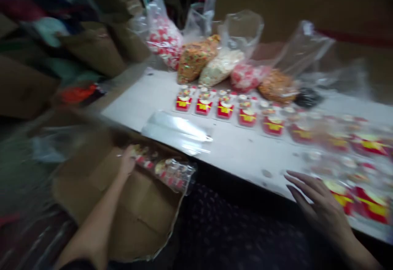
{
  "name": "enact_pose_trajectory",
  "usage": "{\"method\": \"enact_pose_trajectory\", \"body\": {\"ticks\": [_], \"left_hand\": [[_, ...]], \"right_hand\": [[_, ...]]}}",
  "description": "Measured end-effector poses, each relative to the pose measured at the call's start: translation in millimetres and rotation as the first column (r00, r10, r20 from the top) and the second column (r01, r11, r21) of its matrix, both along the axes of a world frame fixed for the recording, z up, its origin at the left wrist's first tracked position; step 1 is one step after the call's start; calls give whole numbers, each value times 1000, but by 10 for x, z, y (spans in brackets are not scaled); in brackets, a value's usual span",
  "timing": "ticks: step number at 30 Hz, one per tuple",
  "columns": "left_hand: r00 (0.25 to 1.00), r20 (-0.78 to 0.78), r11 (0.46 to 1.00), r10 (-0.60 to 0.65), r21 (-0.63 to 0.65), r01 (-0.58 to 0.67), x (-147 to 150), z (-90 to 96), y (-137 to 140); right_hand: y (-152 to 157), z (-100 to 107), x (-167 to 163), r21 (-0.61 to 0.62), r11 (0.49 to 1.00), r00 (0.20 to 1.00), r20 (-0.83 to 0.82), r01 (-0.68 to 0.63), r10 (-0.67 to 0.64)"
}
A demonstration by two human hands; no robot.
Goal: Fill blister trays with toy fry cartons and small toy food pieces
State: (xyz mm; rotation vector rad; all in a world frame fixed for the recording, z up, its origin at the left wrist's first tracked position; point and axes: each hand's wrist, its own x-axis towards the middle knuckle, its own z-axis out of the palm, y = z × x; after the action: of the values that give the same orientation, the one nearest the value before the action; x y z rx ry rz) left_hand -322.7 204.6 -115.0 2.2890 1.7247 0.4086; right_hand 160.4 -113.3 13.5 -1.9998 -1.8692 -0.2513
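On the near left, the left hand (126, 163) pinches one end of a clear-wrapped pack (167, 172) at the mouth of an open carton (135, 217), seemingly stowing it, which calls for a gentle release, while the right hand (322, 202) hangs loosely spread by the counter (233, 151).

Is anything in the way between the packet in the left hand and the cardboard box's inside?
Nothing visible is. The left hand holds the packet at the open cardboard box, whose inner walls show; one view cannot settle how deep it sits.
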Motion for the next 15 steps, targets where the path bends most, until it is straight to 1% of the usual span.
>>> {"method": "enact_pose_trajectory", "body": {"ticks": [2,3,4,5,6,7,8,9,10,11,13,15], "left_hand": [[989,101,982,107,145,-121,206,224,-64],[975,170,958,141,226,-177,338,340,-91],[950,279,906,141,351,-237,486,456,-113],[947,314,880,67,429,-205,649,568,-130],[951,308,861,-16,489,-143,824,675,-141],[958,264,857,-111,514,-42,1005,771,-145],[959,198,862,-201,501,77,1187,854,-139],[952,117,868,-284,454,203,1364,919,-125],[940,48,873,-339,388,295,1527,964,-104],[934,-16,882,-358,324,343,1672,991,-81],[926,-131,905,-355,199,375,1894,994,-42],[897,-186,903,-402,80,422,2026,954,-32]], "right_hand": [[-205,91,169,49,984,983,58,172,-174],[-311,113,261,35,970,966,91,241,-244],[-415,116,350,-10,957,950,126,288,-285],[-508,100,430,-85,946,942,155,312,-296],[-586,70,496,-174,934,942,177,314,-284],[-642,28,542,-254,919,947,188,303,-260],[-670,-20,568,-308,906,952,190,289,-239],[-668,-67,571,-340,899,957,186,276,-223],[-634,-109,553,-353,898,962,175,261,-211],[-569,-140,516,-355,902,967,158,244,-199],[-361,-164,400,-348,919,982,102,187,-161],[-90,-133,253,-348,930,992,26,123,-122]]}}
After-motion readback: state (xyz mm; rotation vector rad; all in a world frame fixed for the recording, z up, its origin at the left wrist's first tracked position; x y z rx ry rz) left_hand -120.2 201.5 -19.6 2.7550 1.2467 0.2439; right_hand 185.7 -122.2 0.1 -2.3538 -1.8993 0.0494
